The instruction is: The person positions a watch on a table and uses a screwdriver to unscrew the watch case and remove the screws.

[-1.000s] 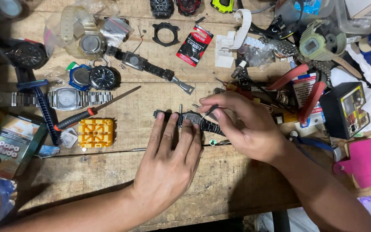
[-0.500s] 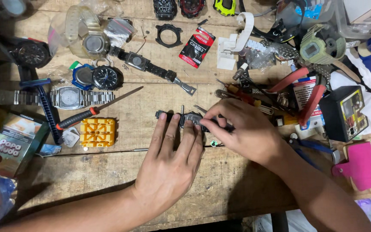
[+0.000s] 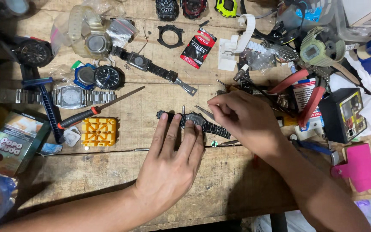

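A black wristwatch with a dark link band lies flat on the wooden workbench, near the middle of the view, its band running from left to lower right. The left hand lies palm down just below it, fingers spread only a little and stretched forward so that the fingertips press on the band and the left side of the case, pinning it to the wood rather than gripping it. The right hand comes in from the right, fingers curled together over the watch's right side; it pinches thin metal tweezers whose tips point at the case. Just below the band a small round green piece lies on the bench. To the left, well apart from both hands, sit a yellow plastic watch holder block and a red-handled screwdriver; a steel-banded watch lies further left.
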